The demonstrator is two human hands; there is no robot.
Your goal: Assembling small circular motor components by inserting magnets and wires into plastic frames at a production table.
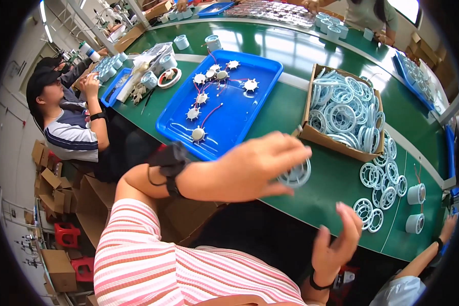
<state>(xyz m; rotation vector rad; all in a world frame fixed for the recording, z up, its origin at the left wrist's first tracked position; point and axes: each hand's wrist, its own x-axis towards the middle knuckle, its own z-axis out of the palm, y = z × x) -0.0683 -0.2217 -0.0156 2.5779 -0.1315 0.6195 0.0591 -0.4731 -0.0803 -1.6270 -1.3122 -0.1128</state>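
A glossy green counter (278, 115) bears a blue plastic tray (239, 115) of white disc parts (250, 85) with red wires, and a brown cardboard box (336, 145) heaped with pale-blue plastic rings (349, 109). Green surface separates them. Near the counter's edge, the left hand (255, 166) meets one pale-blue ring (297, 176), grip unclear; the right hand (337, 245) is spread, empty.

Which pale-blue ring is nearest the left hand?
The lone ring beside the left hand; the others lie in the cardboard box or loose on the table.

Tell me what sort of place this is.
Probably an assembly workshop: a long green table, a cardboard box heaped with pale rings, and a blue tray of small wired parts suggest it.
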